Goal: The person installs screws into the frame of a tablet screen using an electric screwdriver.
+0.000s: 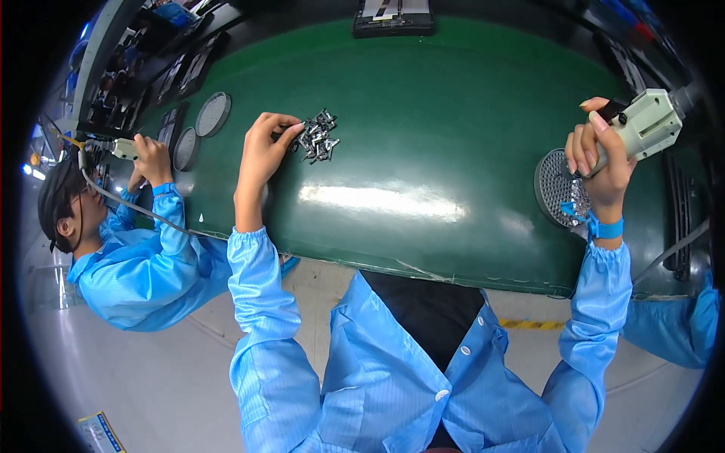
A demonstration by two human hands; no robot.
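Picking at screws (320, 139), seemingly, the left hand (264, 147) narrows, catch unclear; the right hand (610, 167) grips a power tool (651, 124); next needs careful lifting.

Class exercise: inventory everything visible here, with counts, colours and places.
Smooth tabletop: one, green, centre.
Small metal screws, piled: uncountable, silver and black, left of centre.
Round perforated tray: one, grey, right.
Round shallow trays: two, grey, left.
Boxy power tool: one, pale, upper right.
Long thin strips: several, black, far right.
Flat slab: one, mostly black, top.
Co-worker: one, blue coat, left.
Rim clutter: uncountable, mixed, upper left.
Left hand: one, bare, at screws.
Right hand: one, bare, gripping tool.
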